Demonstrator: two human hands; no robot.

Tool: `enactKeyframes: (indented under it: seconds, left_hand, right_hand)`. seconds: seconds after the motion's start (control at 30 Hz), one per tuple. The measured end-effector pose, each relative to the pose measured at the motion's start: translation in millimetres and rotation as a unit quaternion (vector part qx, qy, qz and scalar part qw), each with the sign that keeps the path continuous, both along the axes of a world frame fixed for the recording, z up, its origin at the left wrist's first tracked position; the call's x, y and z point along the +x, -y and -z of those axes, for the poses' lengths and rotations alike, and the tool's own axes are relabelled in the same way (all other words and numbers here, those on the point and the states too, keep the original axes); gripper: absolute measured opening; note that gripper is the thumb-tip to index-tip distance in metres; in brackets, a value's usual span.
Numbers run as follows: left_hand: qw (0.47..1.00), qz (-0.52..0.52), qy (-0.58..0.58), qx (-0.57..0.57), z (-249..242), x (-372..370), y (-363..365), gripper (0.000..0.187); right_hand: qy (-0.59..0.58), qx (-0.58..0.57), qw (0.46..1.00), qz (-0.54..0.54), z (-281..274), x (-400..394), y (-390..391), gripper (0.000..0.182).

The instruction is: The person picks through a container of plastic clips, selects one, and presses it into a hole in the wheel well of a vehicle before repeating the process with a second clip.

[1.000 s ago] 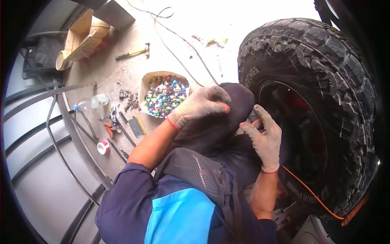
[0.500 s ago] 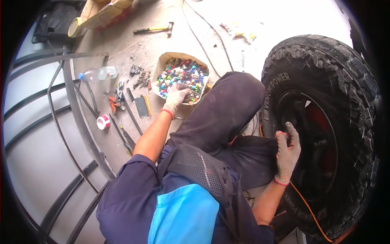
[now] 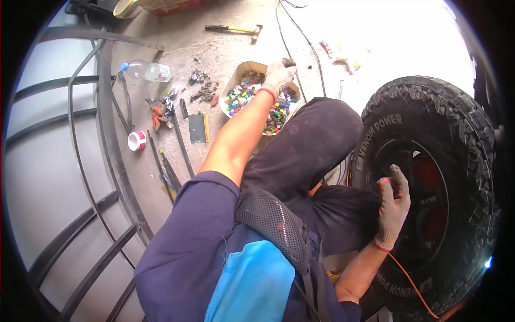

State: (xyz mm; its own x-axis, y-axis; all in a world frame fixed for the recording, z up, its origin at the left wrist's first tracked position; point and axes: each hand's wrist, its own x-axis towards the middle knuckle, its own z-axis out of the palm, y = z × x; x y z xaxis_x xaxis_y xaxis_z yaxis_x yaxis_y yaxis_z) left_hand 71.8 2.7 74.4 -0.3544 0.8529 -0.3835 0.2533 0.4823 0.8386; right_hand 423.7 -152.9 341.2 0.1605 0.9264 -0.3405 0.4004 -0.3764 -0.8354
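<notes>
Over the box (image 3: pixel 254 67) of coloured pieces (image 3: pixel 278 116), left hand (image 3: pixel 280 74) gloved, fingers curled, cannot tell if holding anything, right hand (image 3: pixel 394 210) near tyre (image 3: pixel 462 182), thumb and fingers parted.

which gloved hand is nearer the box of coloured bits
The left hand, by the far edge of the box; the right hand is raised beside the tyre instead.

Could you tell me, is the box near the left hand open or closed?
Open: no lid covers the box, and many small coloured pieces show inside.
</notes>
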Motion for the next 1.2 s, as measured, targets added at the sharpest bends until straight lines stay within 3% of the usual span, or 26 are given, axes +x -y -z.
enactKeyframes:
  seconds: [0.13, 0.23, 0.27, 0.3, 0.33, 0.37, 0.47, 0.6, 0.67, 0.8, 0.93, 0.97, 1.07, 1.2]
  left_hand:
    - [0.993, -0.036, 0.102, 0.05, 16, -12, -13, 0.035]
    - [0.999, -0.011, -0.049, 0.011, 15, -41, 11, 0.039]
    - [0.999, -0.031, -0.01, -0.019, 1, -48, 24, 0.041]
    - [0.999, -0.016, -0.022, 0.018, 59, -71, 31, 0.04]
    - [0.987, 0.029, -0.156, 0.011, 34, -77, 48, 0.041]
    - [0.996, 0.012, -0.084, -0.019, 43, -90, 61, 0.042]
    - [0.983, 0.007, -0.146, -0.114, 39, -105, 90, 0.043]
    - [0.978, 0.013, -0.119, -0.169, 54, -113, 110, 0.044]
    - [0.95, 0.077, -0.27, -0.137, 55, -109, 113, 0.046]
    - [0.939, 0.117, -0.305, -0.109, 41, -82, 110, 0.038]
    - [0.924, 0.16, -0.325, -0.12, 62, -72, 110, 0.033]
    - [0.901, 0.155, -0.37, -0.166, 65, -68, 109, 0.033]
    - [0.885, 0.134, -0.418, -0.154, 65, -61, 109, 0.032]
    - [0.904, 0.157, -0.368, -0.149, 68, -60, 101, 0.036]
  right_hand:
    - [0.014, 0.02, 1.0, -0.014, -1, 10, 0, 0.042]
    - [0.032, -0.002, 0.999, -0.014, -7, 14, -6, 0.042]
    - [0.033, -0.008, 0.999, -0.012, -9, 12, -10, 0.042]
    - [0.036, -0.017, 0.999, -0.024, -12, 11, -15, 0.042]
    - [0.039, -0.025, 0.998, -0.036, -13, 10, -22, 0.042]
    - [0.029, -0.02, 0.998, -0.054, -12, 11, -28, 0.043]
    - [0.039, -0.048, 0.994, -0.093, -11, 2, -58, 0.043]
    - [0.04, -0.057, 0.987, -0.144, 11, -11, -104, 0.042]
    - [0.081, -0.044, 0.978, -0.187, 22, -23, -122, 0.04]
    - [0.088, -0.054, 0.97, -0.219, 41, -21, -133, 0.038]
    - [0.08, -0.092, 0.974, -0.19, 48, -10, -139, 0.037]
    - [0.071, -0.094, 0.976, -0.184, 50, -7, -140, 0.038]
    - [0.052, -0.102, 0.978, -0.173, 53, -2, -142, 0.038]
    - [0.037, -0.115, 0.979, -0.165, 55, 2, -139, 0.039]
